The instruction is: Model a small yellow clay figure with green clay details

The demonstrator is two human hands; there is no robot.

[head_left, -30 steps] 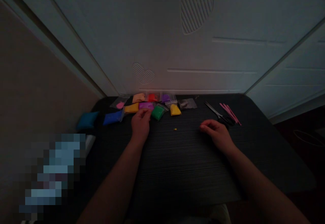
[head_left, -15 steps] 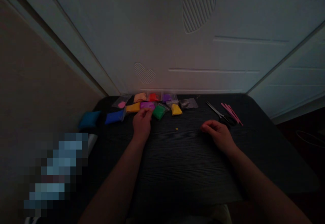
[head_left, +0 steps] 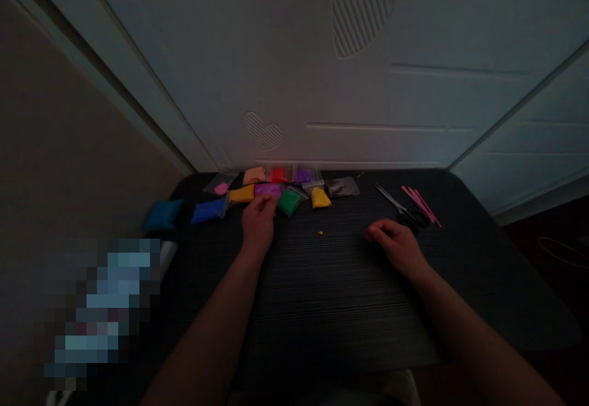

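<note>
My left hand [head_left: 257, 225] rests on the dark table with its fingers curled in and nothing showing between them. Its fingertips lie beside a green clay packet [head_left: 289, 202] and just in front of a magenta packet [head_left: 267, 191]; I cannot tell whether they touch. A tiny yellow piece [head_left: 320, 232] lies between my hands. My right hand [head_left: 396, 246] rests with curled fingers, and nothing shows in it. Just behind it are black-handled scissors [head_left: 390, 197], their handles partly hidden by the hand. Several pink sticks [head_left: 421, 205] lie beyond the scissors.
Along the back edge of the table [head_left: 335, 302] lie orange [head_left: 242, 194], blue [head_left: 208, 211], red [head_left: 278, 175], purple [head_left: 304, 176] and yellow [head_left: 319, 197] packets. A teal packet [head_left: 163, 214] sits at the left edge. A white panel [head_left: 294, 75] rises behind.
The view has shifted very slightly. Both hands and the things on the table stay in place.
</note>
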